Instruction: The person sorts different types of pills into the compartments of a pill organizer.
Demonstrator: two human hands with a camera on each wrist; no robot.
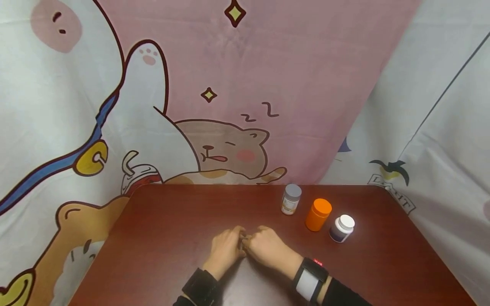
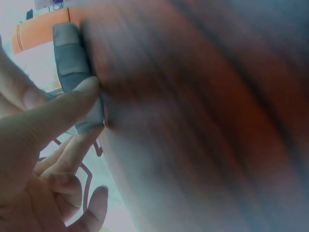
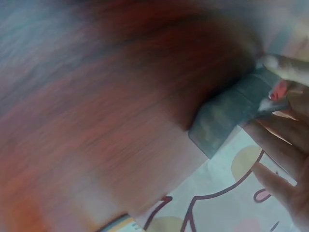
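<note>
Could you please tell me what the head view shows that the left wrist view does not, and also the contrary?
Only the head view: the left black strap, the right strap with white patch, and the printed paw with pink pads.

Only the left wrist view: the clear row of sections on the grey case; from the head, the left hand and right hand largely hide it.

Both: the left hand, orange bottle and table.

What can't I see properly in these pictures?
Head view: most of the grey segmented thing, hidden by the left hand and right hand.
Head view: any words on the white-capped bottle, too small.
Right wrist view: what the red bit is, blurred.
</note>
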